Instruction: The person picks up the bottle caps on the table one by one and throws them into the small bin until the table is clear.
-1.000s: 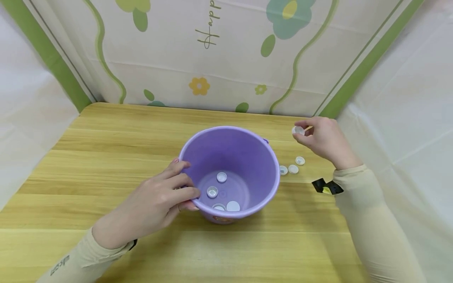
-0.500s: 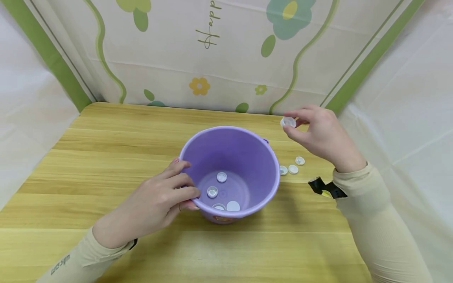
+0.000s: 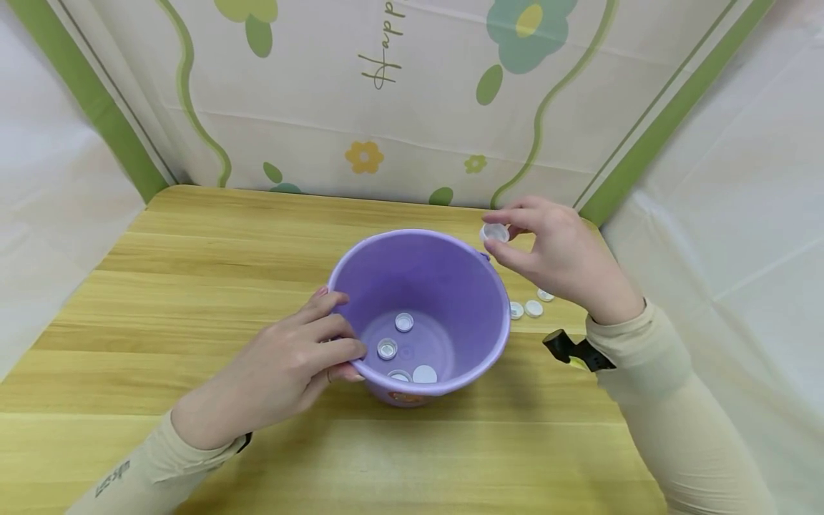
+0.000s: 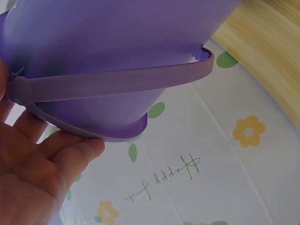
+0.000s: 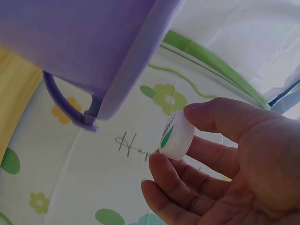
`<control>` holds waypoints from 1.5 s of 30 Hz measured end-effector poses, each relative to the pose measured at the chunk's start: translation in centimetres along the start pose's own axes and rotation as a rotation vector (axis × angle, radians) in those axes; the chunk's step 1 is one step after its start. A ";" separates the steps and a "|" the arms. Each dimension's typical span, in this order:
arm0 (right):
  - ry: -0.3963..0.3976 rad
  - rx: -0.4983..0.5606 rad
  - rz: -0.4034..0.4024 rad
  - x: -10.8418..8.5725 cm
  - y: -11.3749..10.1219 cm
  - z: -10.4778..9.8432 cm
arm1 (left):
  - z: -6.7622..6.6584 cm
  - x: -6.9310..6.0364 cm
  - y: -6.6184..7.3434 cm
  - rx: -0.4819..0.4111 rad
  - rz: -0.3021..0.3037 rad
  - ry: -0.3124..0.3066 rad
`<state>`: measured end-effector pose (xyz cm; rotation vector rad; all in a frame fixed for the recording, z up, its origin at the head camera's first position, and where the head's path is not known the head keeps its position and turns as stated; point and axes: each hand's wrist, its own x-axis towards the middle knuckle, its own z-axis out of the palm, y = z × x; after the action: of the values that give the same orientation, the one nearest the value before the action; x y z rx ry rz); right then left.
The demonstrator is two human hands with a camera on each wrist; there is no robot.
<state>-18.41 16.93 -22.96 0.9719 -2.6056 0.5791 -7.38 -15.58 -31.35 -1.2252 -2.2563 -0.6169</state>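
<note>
A purple bucket (image 3: 418, 268) stands upright on the wooden table, with several white caps (image 3: 387, 349) lying on its bottom. My left hand (image 3: 283, 357) holds the bucket's left rim, fingers over the edge and thumb outside. In the left wrist view the bucket's handle (image 4: 117, 82) hangs down along its outer wall. Beyond the bucket's right rim, my right hand (image 3: 560, 250) pinches a white bottle cap (image 3: 494, 232) between thumb and fingers. Seen from the right wrist, this bottle cap (image 5: 178, 136) has green print on its top and is apart from the bucket.
Several more white caps (image 3: 533, 308) lie on the wooden table (image 3: 212, 272) to the right of the bucket, below my right hand. A flower-printed curtain (image 3: 283, 107) hangs behind the table's far edge, and pale sheets (image 3: 740, 214) hang at the sides.
My right hand, with the bottle cap pinched in it, has moved left towards the bucket, first rising slightly, then dipping. The left hand and bucket have stayed in place.
</note>
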 end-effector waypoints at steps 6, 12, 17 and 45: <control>-0.028 0.035 -0.035 0.2 -0.8 0.7 | 0.1 0.0 0.0 -0.001 0.003 0.007; -0.025 0.075 -0.102 0.4 -1.6 1.5 | 0.1 0.0 0.0 0.000 0.007 0.011; -0.034 0.086 -0.149 0.5 -2.3 2.1 | 0.2 0.0 -0.1 0.009 0.013 0.027; -0.140 0.106 -0.236 1.2 -3.6 3.8 | 0.2 0.1 -0.1 0.008 0.018 0.028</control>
<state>-17.39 12.02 -24.89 1.3767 -2.5471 0.6121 -7.56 -15.46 -31.51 -1.2244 -2.2205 -0.6132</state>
